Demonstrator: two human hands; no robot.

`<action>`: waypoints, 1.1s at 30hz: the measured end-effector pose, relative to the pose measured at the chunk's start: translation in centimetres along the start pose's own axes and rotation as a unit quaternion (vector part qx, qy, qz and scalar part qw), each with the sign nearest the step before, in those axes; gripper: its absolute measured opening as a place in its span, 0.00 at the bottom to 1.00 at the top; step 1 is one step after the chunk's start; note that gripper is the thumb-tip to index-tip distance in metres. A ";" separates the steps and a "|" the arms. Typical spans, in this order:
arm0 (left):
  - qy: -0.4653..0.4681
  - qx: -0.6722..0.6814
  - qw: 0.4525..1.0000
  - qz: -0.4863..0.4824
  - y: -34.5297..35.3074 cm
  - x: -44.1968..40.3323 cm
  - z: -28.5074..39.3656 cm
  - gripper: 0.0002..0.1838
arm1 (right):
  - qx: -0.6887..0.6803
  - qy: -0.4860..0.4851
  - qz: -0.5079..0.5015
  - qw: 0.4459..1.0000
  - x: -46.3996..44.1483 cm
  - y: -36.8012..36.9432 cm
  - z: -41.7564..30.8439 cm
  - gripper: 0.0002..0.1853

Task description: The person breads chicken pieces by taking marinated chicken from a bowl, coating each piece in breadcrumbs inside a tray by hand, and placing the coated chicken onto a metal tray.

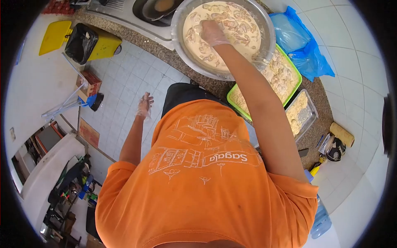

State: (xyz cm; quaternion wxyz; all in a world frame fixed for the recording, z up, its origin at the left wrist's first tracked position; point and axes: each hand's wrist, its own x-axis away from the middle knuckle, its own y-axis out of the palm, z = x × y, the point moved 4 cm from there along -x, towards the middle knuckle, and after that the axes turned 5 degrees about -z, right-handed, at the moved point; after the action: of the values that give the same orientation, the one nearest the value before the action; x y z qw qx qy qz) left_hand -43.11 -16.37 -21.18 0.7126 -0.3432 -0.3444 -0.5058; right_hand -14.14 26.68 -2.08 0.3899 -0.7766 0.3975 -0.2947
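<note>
Basin (pixel 178 35): right hand (pixel 213 33) seemingly gathering pieces (pixel 245 27) — grip hidden, cannot tell
Left hand (pixel 144 106): grip released
Pieces: next move likely calls for draining

From here I see a bright orange shirt (pixel 206 211) with white line drawings and white lettering across it, above black trousers (pixel 178 95). The far bowl (pixel 177 45) is silvery grey, its batter (pixel 196 16) a creamy beige with browner patches. To the right, a lime-green tray (pixel 289 58) frames pale yellow crumbs (pixel 242 100), near a vivid blue bag (pixel 291 33). The counter (pixel 320 93) is speckled brown; over left, a yellow bin (pixel 105 44) wears a black liner (pixel 81 43).
</note>
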 end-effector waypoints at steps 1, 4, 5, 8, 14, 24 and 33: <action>-0.011 0.001 1.000 0.000 0.0 0.4 -0.2 0.41 | 0.041 -0.005 -0.025 0.999 0.9 0.0 -1.1 0.08; -0.039 -0.014 0.999 0.003 -0.1 -0.2 -2.2 0.41 | 0.121 -0.030 -0.039 0.991 1.7 0.3 -2.4 0.08; -0.049 -0.024 0.999 0.004 -0.2 -0.4 -3.6 0.42 | 0.118 -0.046 -0.012 0.992 1.7 1.7 -1.5 0.08; -0.067 -0.032 0.997 -0.010 -0.4 0.2 -6.1 0.41 | 0.110 0.026 0.001 0.994 0.5 2.1 -0.6 0.09; -0.084 0.007 0.996 -0.003 -1.0 1.1 -9.6 0.44 | -0.007 0.073 -0.020 0.997 0.5 -1.1 1.8 0.19; -0.100 -0.065 0.992 -0.032 1.1 0.6 -6.5 0.42 | -0.410 0.140 -0.020 0.901 16.3 -7.8 15.0 0.20; -0.042 -0.093 0.990 -0.095 5.5 -5.1 -0.9 0.41 | -0.669 0.193 0.256 0.670 32.0 -14.3 19.7 0.16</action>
State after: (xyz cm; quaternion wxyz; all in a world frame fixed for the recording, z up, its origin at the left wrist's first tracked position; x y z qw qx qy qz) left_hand -38.98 -13.30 -26.72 0.6114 -0.3943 -0.3564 -0.5863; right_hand 22.87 12.30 4.35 -0.2598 -0.6230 0.7376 0.0178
